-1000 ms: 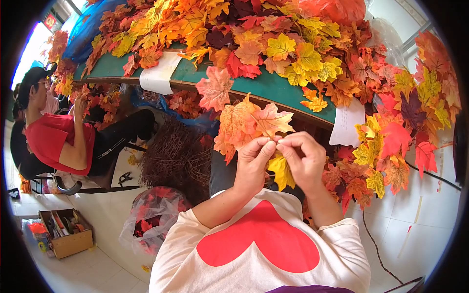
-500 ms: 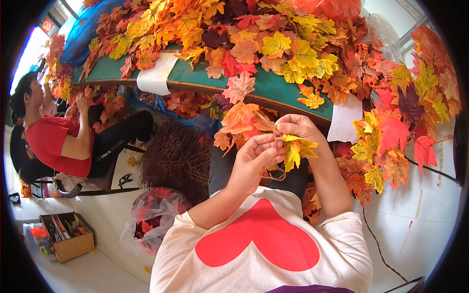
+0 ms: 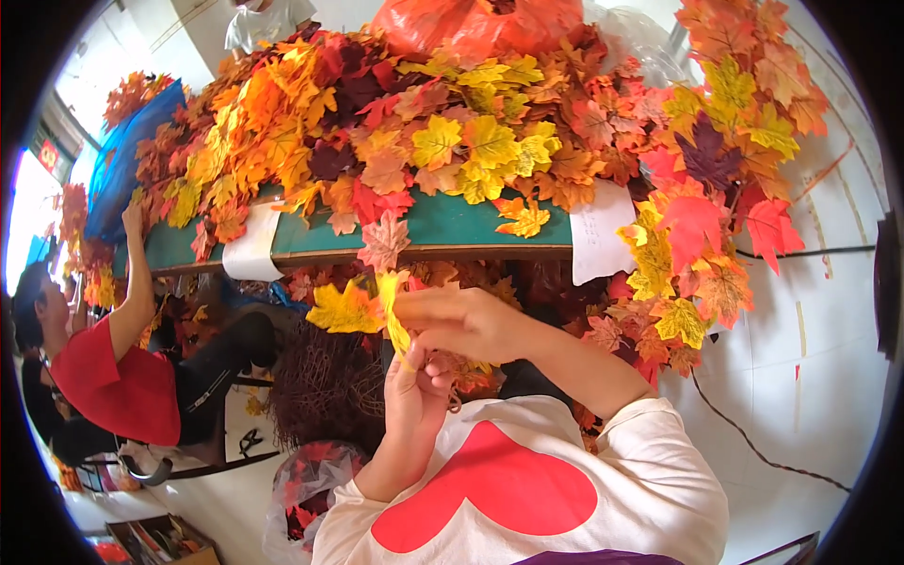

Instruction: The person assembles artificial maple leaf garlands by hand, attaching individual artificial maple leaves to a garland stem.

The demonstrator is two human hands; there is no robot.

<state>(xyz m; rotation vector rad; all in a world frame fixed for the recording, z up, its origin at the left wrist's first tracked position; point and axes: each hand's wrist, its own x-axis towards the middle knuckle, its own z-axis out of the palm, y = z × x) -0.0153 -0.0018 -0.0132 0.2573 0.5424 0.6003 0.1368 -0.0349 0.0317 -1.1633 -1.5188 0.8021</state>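
Note:
My left hand (image 3: 416, 395) is closed, its thumb and fingertips pinching the base of a yellow artificial maple leaf (image 3: 345, 309). Just above it, my right hand (image 3: 461, 325) lies across the front with its fingers together at the upright, edge-on yellow part of the leaves. Those fingers partly cover what they touch, so their hold is hard to make out. Orange artificial leaves (image 3: 476, 379) show behind and under my hands, over my lap. A pink-orange leaf (image 3: 384, 242) hangs over the table's edge just beyond.
A green table (image 3: 443, 221) bears heaped autumn leaves (image 3: 273, 122) and a red plastic bag (image 3: 480, 26). Leaf garlands (image 3: 711, 155) hang at the right. Brown stems (image 3: 325, 386) and a clear bag (image 3: 315, 471) lie left of me. A person in red (image 3: 122, 381) sits at the left.
My hands have shifted left, and the right now crosses above the left at the yellow leaf. The seated person has raised an arm to the table. The whole view has turned somewhat.

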